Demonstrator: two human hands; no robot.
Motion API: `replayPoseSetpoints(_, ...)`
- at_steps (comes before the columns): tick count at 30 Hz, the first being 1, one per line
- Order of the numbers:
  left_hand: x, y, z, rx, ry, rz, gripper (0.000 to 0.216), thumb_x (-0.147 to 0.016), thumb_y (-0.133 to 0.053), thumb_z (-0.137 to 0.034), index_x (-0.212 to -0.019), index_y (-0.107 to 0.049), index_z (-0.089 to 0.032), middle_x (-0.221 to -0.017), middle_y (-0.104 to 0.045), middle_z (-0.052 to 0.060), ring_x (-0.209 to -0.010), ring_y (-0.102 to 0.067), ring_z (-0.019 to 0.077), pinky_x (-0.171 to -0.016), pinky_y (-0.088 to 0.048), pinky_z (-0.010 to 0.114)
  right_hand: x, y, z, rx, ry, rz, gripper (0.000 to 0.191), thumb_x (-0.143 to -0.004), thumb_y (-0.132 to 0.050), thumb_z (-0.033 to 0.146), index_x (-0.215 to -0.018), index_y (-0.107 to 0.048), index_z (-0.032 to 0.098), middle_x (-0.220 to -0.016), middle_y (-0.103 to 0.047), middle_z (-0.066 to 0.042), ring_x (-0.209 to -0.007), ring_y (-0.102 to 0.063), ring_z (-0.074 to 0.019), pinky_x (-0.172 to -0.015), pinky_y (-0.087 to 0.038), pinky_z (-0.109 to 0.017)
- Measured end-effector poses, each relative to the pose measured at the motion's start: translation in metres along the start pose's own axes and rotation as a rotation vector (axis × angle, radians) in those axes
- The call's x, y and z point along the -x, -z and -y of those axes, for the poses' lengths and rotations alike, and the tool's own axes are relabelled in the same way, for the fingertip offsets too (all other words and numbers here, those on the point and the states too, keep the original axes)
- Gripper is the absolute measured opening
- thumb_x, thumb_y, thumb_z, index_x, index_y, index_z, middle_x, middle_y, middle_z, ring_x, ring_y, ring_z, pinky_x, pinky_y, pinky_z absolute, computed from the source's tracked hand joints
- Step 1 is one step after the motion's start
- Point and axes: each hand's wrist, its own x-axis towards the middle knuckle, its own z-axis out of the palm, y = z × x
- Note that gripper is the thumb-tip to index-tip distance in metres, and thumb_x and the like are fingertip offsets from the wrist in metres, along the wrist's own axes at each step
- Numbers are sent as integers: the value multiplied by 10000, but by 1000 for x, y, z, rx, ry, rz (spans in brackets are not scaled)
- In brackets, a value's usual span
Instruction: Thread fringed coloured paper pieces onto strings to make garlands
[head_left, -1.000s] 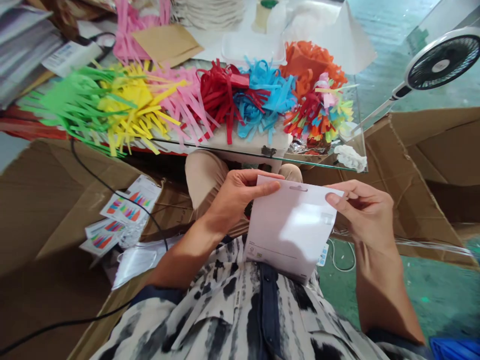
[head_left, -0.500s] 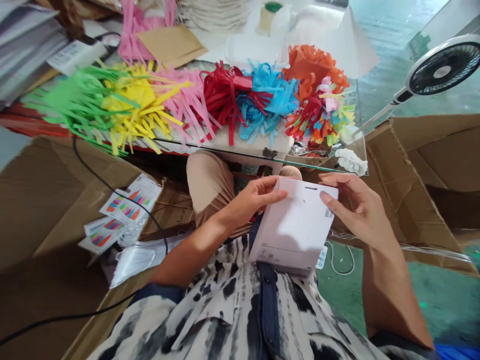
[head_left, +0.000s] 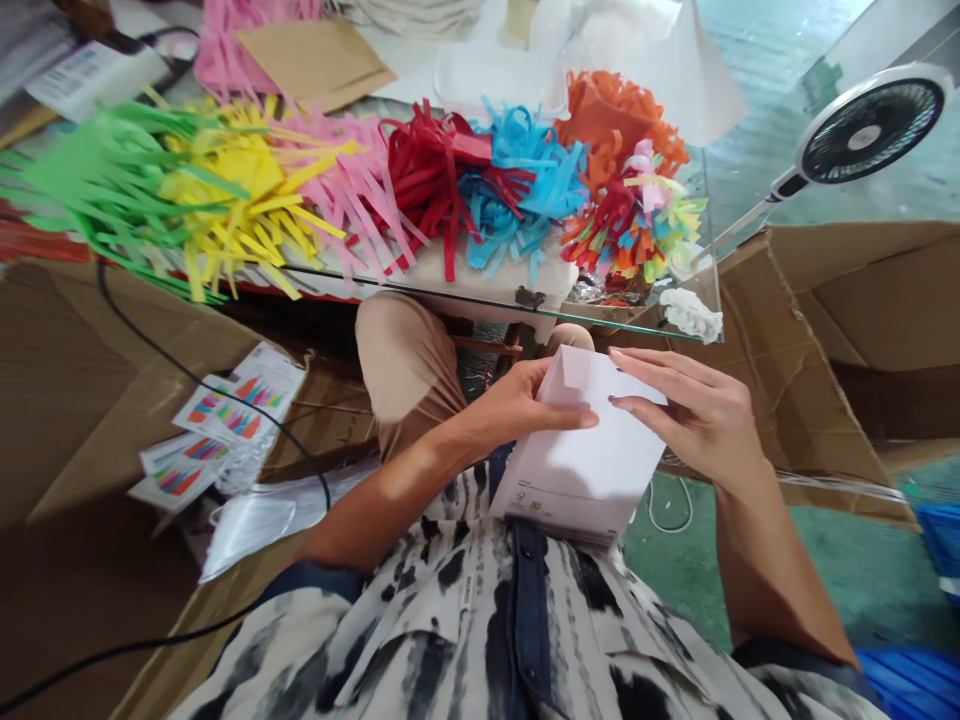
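Blk/white shirt (head_left: 420, 610) nearest. White card stack (head_left: 577, 465) tilted just in front of it, over lap. L hand (head_left: 514, 408) clamped on stack's L side, thumb across front. R hand (head_left: 701, 412) at top R corner, thumb & fingers parted around it; can't tell if it grips. Hands apart, stack btwn. Printed cards (head_left: 240, 405) off L, nr cardboard (head_left: 67, 400). Beyond: glass-edged table (head_left: 637, 326) w/ row of multicol. fringed bundles (head_left: 442, 185), green thru orange. Fan (head_left: 870, 135) far R.
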Motion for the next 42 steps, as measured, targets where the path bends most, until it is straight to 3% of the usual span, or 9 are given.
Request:
replayPoseSetpoints(6,-3,4,0,24,-3,-62,378,-711,-932,-286,-1031,-764,-175,-1014,-778,61,-847,-704,183,-759,-529,278,-5,10,13,-66,-171,58,622,-932,-785,371,-1523,-590,367,-1406,-722,-51,-1210,-718,-288,-979,-606,-424)
replayPoseSetpoints(10,2,-4,-11,-7,-31,-83,383,-722,-925,-293,-1050,-758,-189,-1007,-765,46,-856,-691,172,-750,-521,262,-11,24,21,-140,-312,102,341,-987,-703,419,-1312,-748,325,-1160,-798,-36,-860,-738,-195,-638,-564,-290)
replayPoseSetpoints(12,4,-10,-18,-4,-70,-60,410,-764,-901,-324,-1126,-748,-209,-1044,-758,47,-877,-690,175,-754,-521,262,-14,27,27,-148,-338,115,275,-963,-734,440,-1198,-779,306,-1040,-791,-27,-741,-684,-164,-559,-507,-273)
replayPoseSetpoints(15,7,-16,-29,-47,-138,-23,417,-801,-876,-362,-1172,-750,-219,-1054,-749,54,-868,-680,173,-724,-505,250,-14,26,35,-144,-300,91,267,-940,-764,438,-1170,-756,303,-1054,-772,-30,-785,-676,-174,-612,-518,-283)
replayPoseSetpoints(19,10,-17,-36,-182,-166,-1,323,-817,-854,-380,-1070,-779,-195,-939,-739,47,-761,-632,146,-642,-442,238,-9,17,40,-186,-292,37,185,-953,-752,405,-1103,-737,298,-1025,-750,-35,-851,-676,-195,-706,-537,-305)
replayPoseSetpoints(28,7,-6,-33,-369,-207,81,208,-887,-751,-321,-1036,-743,-176,-912,-706,38,-741,-607,130,-648,-430,242,-5,2,35,-287,-353,47,84,-965,-740,345,-997,-721,269,-914,-701,-11,-776,-629,-162,-663,-487,-281)
replayPoseSetpoints(35,21,-14,-28,-641,-557,49,222,-944,-674,-167,-1140,-767,-210,-1115,-790,92,-1006,-738,224,-898,-562,329,-3,3,47,-199,-330,13,16,-967,-700,262,-955,-694,271,-888,-695,-14,-730,-616,-164,-607,-455,-306)
replayPoseSetpoints(39,34,-25,-31,-757,-737,63,398,-986,-618,-111,-1342,-728,-252,-1308,-769,101,-1200,-744,230,-1041,-592,337,3,0,57,-95,-164,-169,175,-898,-721,162,-1001,-704,302,-900,-729,-36,-804,-682,-227,-669,-544,-383)
replayPoseSetpoints(42,40,-31,-35,-869,-913,68,381,-1012,-617,-137,-1381,-696,-189,-1316,-763,140,-1228,-738,221,-1078,-604,342,8,-1,61,-2,42,-309,316,-814,-748,90,-1057,-715,289,-901,-768,-28,-825,-733,-247,-748,-614,-440)
